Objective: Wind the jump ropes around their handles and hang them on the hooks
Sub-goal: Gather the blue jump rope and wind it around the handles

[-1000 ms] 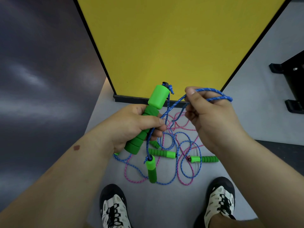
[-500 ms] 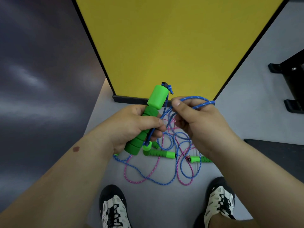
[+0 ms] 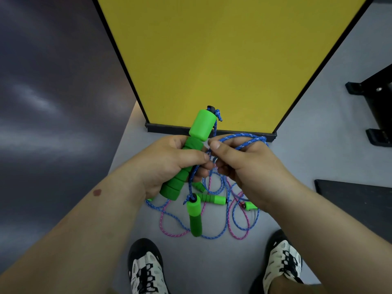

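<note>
Right now my left hand [image 3: 169,164] is clenched around the green foam handle [image 3: 191,153] of the blue rope [image 3: 239,141], thumb pressing a strand against the grip, the handle tilted up with its fat end towards the yellow panel [image 3: 222,60]. My right hand [image 3: 244,166] pinches a loop of that same cord just beside the handle, the loop arching over my knuckles.

I'd judge the handle to be light and a little squashy: ridged foam on the lower part, a smooth, thicker cylinder at the top, so it should not slip in the palm. The cord is a thin braid, blue flecked with white, limp and springy by the look of it; turns will likely slacken unless each is pinned by the thumb. The ridged middle seems the best place to hold, leaving the rest free for winding.

Below, the second handle [image 3: 195,217] dangles on the blue cord above the grey floor [image 3: 212,268]. Under it lies a tangle of pink rope [image 3: 167,223] and more blue loops with other green handles [image 3: 212,199] among them, between my shoes [image 3: 144,270]. No hooks are in view.
</note>
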Demonstrator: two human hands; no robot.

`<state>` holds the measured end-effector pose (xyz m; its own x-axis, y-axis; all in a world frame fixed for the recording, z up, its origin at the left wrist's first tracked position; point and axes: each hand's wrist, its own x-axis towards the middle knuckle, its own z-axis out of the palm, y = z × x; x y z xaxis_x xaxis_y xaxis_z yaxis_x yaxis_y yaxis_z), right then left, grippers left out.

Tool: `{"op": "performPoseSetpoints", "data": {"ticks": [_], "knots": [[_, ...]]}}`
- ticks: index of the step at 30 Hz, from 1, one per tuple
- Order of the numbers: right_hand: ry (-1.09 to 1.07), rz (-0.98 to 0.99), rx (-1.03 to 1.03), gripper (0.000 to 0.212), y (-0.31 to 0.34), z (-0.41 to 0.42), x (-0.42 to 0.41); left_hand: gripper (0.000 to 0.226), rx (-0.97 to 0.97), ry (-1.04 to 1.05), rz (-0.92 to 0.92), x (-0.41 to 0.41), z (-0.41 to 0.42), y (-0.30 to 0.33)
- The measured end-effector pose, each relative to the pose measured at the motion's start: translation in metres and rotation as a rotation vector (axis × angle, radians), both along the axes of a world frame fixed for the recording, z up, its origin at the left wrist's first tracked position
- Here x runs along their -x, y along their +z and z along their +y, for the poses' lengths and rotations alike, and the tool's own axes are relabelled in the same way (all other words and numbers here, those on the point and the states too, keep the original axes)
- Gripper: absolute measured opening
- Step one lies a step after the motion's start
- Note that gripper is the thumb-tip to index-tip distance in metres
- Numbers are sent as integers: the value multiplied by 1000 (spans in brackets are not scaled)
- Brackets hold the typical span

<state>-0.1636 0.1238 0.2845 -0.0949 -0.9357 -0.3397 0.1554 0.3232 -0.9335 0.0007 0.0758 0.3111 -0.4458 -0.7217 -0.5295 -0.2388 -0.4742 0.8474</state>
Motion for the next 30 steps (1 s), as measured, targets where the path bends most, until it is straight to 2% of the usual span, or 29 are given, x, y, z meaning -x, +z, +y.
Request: {"op": "performPoseSetpoints", "data": {"ticks": [8, 18, 23, 27, 30], "knots": [[-261, -61, 67, 12, 5, -13, 17, 8, -27, -11, 16, 1, 1, -1], [41, 94, 63, 11, 3, -1, 3, 8, 10, 1, 20, 0, -1, -5], [-39, 111, 112, 10, 6, -4, 7, 15, 3, 12, 23, 1, -1, -6], [-152, 74, 136, 11, 7, -9, 12, 10, 13, -8, 27, 1, -2, -7], [-160, 40, 123, 11, 5, -8, 13, 10, 32, -18, 30, 0, -3, -10]]}}
